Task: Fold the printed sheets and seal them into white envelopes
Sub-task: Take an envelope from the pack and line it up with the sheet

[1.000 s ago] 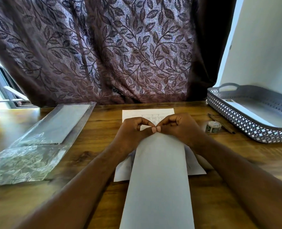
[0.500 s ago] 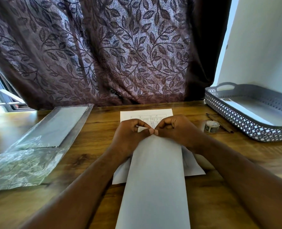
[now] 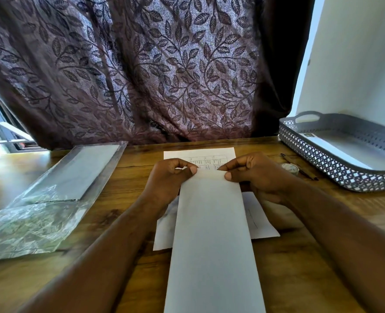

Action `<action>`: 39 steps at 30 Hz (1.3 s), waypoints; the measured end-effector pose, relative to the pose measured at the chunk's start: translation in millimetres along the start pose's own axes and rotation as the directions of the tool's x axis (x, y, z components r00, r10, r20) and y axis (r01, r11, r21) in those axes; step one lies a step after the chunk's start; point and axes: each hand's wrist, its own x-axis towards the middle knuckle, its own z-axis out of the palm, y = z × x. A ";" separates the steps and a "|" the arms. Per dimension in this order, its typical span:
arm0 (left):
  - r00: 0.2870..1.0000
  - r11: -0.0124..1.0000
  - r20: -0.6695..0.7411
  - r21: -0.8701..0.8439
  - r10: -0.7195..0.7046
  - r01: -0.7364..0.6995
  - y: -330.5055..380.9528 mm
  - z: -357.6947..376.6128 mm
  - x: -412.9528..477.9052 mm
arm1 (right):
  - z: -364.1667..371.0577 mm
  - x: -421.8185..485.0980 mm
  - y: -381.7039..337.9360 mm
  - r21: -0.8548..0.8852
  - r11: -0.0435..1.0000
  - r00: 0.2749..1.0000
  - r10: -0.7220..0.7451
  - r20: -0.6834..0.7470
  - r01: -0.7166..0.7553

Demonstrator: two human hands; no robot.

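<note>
A long white envelope (image 3: pixel 211 233) lies lengthwise toward me over a printed sheet (image 3: pixel 200 155) on the wooden table. My left hand (image 3: pixel 171 179) pinches the envelope's far left corner. At the far right corner, my right hand (image 3: pixel 254 175) pinches the same edge. The two hands are a palm's width apart along the far edge. The sheet's printed table shows beyond the envelope, and its white corners stick out on both sides below my wrists.
A clear plastic pack of envelopes (image 3: pixel 51 195) lies at the left. A grey perforated tray (image 3: pixel 322 159) holding a white envelope stands at the right, with a tape roll (image 3: pixel 290 168) and a pen (image 3: pixel 300 167) beside it. A leaf-patterned curtain (image 3: pixel 141 75) hangs behind the table.
My hands, whose fingertips met at the middle of the envelope's far edge, have slid apart to its two corners. The envelope has stayed over the sheet.
</note>
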 end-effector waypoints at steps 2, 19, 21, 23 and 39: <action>1.000 1.000 -0.005 -0.003 -0.008 0.008 -0.5 -1.7 1.0 | -0.6 0.0 -0.1 0.038 0.999 1.000 0.023 0.018 -0.024; 0.989 0.982 -0.039 -0.125 -0.145 0.139 9.7 -6.0 -6.7 | 0.0 -2.5 -1.4 0.131 0.985 0.990 0.124 -0.071 -0.114; 0.986 0.968 -0.027 -0.197 -0.164 0.156 13.2 -4.6 -10.0 | -1.2 -2.3 -0.3 0.142 0.984 0.989 0.120 -0.084 -0.107; 0.980 0.930 0.053 -0.308 -0.193 0.200 18.0 -3.7 -14.8 | -4.0 -1.4 1.0 0.173 0.981 0.987 0.110 -0.120 -0.088; 0.910 0.882 0.361 -0.336 -0.205 0.332 30.0 -9.5 -20.8 | -17.1 0.2 -6.8 0.625 0.768 0.981 -0.019 -0.191 0.136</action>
